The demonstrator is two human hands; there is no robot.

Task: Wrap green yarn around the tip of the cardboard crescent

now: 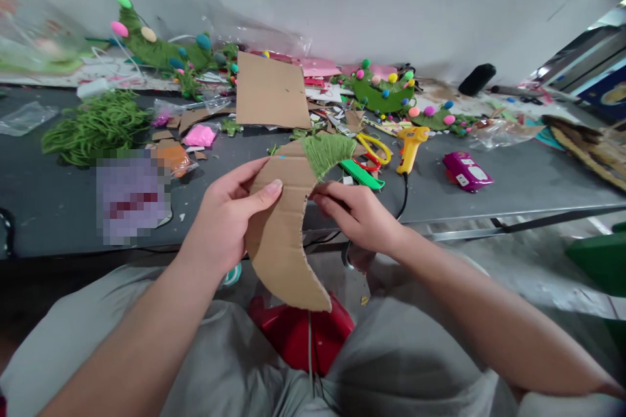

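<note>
My left hand (225, 216) grips a crescent-shaped piece of brown cardboard (281, 234), thumb pressed on its face. The crescent's upper tip is wrapped in green yarn (327, 151). My right hand (356, 214) is closed at the crescent's inner edge, fingers pinched together; a thin green strand hangs down from the cardboard's lower tip towards my lap. Both hands are held above my knees, in front of the dark table's (53, 202) near edge.
On the table lie a yellow glue gun (411, 143), yellow-handled scissors (374, 146), a green comb (362, 174), a magenta box (466, 171), a flat cardboard sheet (270, 91), a heap of green yarn (95, 125) and finished green crescents with pompoms (384, 92). A red stool (298, 332) shows between my legs.
</note>
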